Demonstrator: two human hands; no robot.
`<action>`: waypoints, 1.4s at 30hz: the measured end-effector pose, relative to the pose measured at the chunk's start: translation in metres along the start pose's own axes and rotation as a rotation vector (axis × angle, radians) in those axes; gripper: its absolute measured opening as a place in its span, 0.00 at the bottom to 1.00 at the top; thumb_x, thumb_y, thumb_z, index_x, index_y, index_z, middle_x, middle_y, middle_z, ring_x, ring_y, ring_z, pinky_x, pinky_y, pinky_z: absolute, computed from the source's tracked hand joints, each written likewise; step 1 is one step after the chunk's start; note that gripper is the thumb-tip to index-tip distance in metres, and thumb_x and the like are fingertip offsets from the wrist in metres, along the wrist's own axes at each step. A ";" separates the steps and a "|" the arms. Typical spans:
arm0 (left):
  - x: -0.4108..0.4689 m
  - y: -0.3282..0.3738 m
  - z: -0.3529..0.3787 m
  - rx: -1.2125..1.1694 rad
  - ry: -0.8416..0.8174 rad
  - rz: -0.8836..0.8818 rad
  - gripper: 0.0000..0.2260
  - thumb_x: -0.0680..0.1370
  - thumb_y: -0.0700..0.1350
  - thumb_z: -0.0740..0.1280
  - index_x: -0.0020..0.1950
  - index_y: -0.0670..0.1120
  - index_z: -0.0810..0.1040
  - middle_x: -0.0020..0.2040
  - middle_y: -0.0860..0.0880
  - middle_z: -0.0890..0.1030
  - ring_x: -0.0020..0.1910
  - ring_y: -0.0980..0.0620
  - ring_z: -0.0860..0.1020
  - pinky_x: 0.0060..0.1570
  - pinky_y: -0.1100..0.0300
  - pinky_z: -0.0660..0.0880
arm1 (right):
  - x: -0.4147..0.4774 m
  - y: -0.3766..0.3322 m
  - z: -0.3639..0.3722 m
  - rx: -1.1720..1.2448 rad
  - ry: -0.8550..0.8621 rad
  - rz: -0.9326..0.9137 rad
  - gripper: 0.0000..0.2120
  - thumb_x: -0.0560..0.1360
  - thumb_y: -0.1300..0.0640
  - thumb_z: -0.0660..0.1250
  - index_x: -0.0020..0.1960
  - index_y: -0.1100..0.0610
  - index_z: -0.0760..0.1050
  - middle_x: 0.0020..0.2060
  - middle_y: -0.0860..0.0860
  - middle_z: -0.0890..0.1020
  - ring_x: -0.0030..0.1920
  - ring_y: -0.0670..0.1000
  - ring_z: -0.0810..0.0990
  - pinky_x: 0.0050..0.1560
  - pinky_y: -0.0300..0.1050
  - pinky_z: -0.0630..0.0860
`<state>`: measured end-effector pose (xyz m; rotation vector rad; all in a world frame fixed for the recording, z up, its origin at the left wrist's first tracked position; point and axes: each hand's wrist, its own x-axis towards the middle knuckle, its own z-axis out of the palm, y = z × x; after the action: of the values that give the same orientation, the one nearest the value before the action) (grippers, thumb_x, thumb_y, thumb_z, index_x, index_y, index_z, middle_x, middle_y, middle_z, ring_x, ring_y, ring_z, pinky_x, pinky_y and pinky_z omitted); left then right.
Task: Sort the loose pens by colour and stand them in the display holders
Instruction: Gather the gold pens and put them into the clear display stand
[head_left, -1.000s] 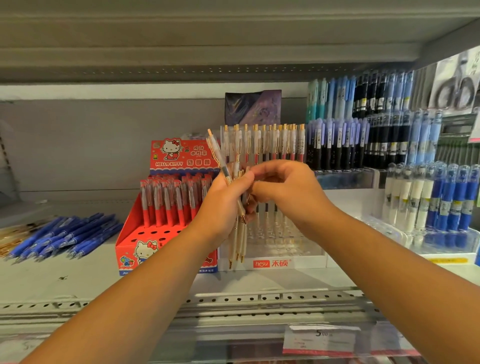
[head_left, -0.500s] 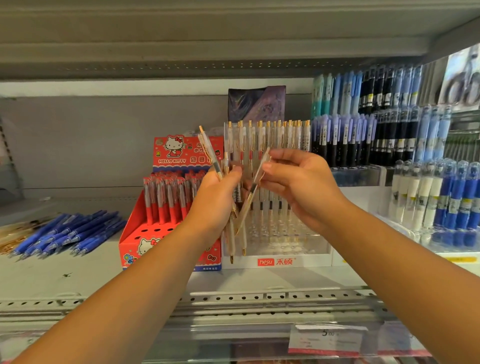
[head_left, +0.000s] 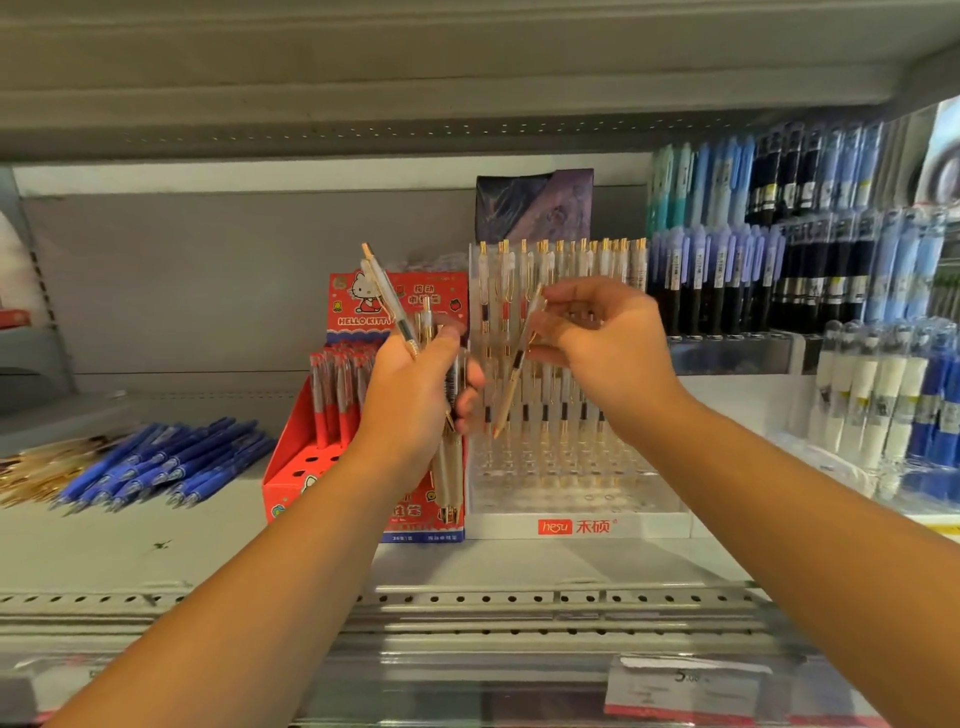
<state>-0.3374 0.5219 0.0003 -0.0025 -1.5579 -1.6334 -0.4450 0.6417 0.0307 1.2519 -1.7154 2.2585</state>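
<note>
Right hand (head_left: 608, 345) pinches one gold pen (head_left: 514, 364); left hand (head_left: 415, 395) grips a bunch.
Clear holder (head_left: 576, 499) back row filled; front holes empty, blue pens (head_left: 166, 462) loose on shelf.

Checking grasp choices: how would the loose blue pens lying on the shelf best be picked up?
Probably mid-barrel, from above: the blue pens lie flat and roughly parallel on the shelf, so fingers can close across several barrels.
</note>
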 end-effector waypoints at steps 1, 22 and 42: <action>-0.001 0.000 0.000 0.013 0.000 0.018 0.06 0.83 0.44 0.60 0.49 0.44 0.71 0.32 0.45 0.76 0.24 0.51 0.69 0.23 0.61 0.66 | 0.000 0.003 0.004 -0.032 -0.015 -0.009 0.10 0.74 0.69 0.71 0.46 0.54 0.78 0.46 0.53 0.82 0.45 0.51 0.85 0.40 0.41 0.83; -0.005 -0.002 0.002 0.085 0.010 0.059 0.07 0.83 0.44 0.59 0.48 0.43 0.72 0.33 0.48 0.76 0.24 0.51 0.71 0.22 0.61 0.67 | 0.003 0.037 0.021 -0.528 -0.237 -0.045 0.09 0.74 0.63 0.72 0.52 0.53 0.80 0.41 0.45 0.82 0.40 0.47 0.83 0.40 0.50 0.84; -0.008 -0.009 0.003 -0.003 -0.083 0.059 0.15 0.78 0.49 0.62 0.58 0.40 0.71 0.34 0.48 0.79 0.25 0.49 0.73 0.21 0.59 0.69 | -0.026 -0.011 0.016 -0.439 -0.415 -0.013 0.15 0.71 0.60 0.76 0.56 0.56 0.77 0.49 0.50 0.82 0.39 0.44 0.83 0.30 0.29 0.73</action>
<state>-0.3388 0.5275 -0.0102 -0.1181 -1.6021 -1.6074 -0.4131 0.6436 0.0247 1.6776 -2.1606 1.5504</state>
